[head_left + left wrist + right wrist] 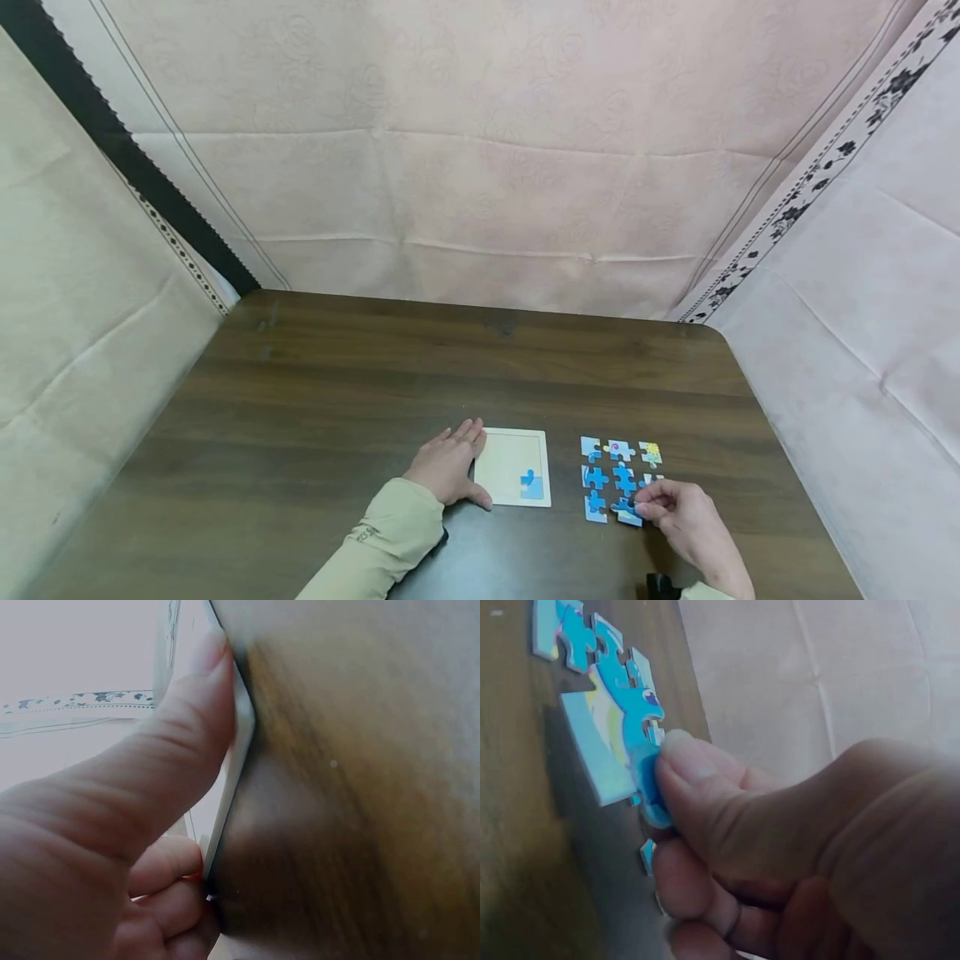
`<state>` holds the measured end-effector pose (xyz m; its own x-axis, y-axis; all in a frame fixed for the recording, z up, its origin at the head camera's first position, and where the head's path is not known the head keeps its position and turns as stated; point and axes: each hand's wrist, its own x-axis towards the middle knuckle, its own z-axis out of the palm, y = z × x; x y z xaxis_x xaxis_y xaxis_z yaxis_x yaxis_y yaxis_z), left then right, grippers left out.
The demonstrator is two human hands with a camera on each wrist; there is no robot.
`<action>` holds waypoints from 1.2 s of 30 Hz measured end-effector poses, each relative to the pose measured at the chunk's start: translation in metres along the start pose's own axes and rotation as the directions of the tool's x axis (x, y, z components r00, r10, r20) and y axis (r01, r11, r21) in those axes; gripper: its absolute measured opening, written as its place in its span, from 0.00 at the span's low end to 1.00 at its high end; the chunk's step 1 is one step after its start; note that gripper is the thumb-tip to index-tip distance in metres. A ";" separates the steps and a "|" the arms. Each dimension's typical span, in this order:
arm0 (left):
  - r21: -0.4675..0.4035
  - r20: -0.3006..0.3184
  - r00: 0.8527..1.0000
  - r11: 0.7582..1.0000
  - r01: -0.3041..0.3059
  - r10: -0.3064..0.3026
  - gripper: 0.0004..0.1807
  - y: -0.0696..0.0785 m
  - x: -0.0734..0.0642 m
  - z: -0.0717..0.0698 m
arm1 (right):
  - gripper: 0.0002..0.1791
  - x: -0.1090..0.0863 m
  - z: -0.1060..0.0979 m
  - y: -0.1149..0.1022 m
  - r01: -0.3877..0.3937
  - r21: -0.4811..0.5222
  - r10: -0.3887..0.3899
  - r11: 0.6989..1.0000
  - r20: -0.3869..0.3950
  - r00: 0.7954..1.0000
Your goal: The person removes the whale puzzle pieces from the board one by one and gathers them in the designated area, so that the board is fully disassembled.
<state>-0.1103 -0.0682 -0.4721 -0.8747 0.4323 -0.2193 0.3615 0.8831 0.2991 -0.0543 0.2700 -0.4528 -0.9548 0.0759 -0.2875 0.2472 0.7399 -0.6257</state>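
A pale square puzzle tray (512,454) lies on the table, with one blue puzzle piece (532,489) in its lower right corner. My left hand (447,467) rests along the tray's left side, fingers stretched out and thumb near the lower corner. In the left wrist view, the thumb (161,746) presses against the tray's rim (241,724). To the right, my right hand (688,518) pinches a blue puzzle piece with a pale straight edge (604,750) by its rounded knob. Fingers partly hide that piece in the head view.
Loose puzzle pieces lie in rows right of the tray, among them a yellow one (650,453), a pinkish one (619,450) and a blue one (595,477). The brown wooden table (337,375) ends at hanging pale cloths (465,200) behind and at both sides.
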 end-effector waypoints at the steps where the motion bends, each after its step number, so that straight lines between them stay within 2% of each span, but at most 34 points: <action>1: 0.001 0.000 1.000 1.000 -0.001 0.001 0.58 0.000 0.000 0.000 | 0.03 0.001 0.000 0.000 0.000 -0.005 0.000 1.000 0.003 1.000; 11: 0.014 0.004 1.000 1.000 -0.001 0.001 0.58 0.000 0.001 -0.001 | 0.04 0.005 0.001 0.003 -0.033 -0.028 0.033 0.999 0.007 0.999; 23: 0.021 -0.009 1.000 1.000 -0.003 0.003 0.57 -0.001 0.002 0.001 | 0.03 0.008 0.008 0.001 -0.121 -0.022 0.120 0.992 -0.006 0.993; 28: 0.014 -0.004 1.000 1.000 0.000 0.000 0.58 -0.002 0.002 0.002 | 0.03 0.009 0.008 0.002 -0.118 -0.023 0.118 0.993 -0.009 0.993; 36: 0.011 -0.001 1.000 1.000 -0.003 0.003 0.58 -0.002 0.002 0.002 | 0.03 0.009 0.009 0.002 -0.103 -0.084 0.103 0.991 -0.014 0.995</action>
<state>-0.1117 -0.0688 -0.4750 -0.8737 0.4351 -0.2176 0.3680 0.8836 0.2895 -0.0607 0.2659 -0.4630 -0.9265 0.1607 -0.3401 0.3299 0.7817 -0.5292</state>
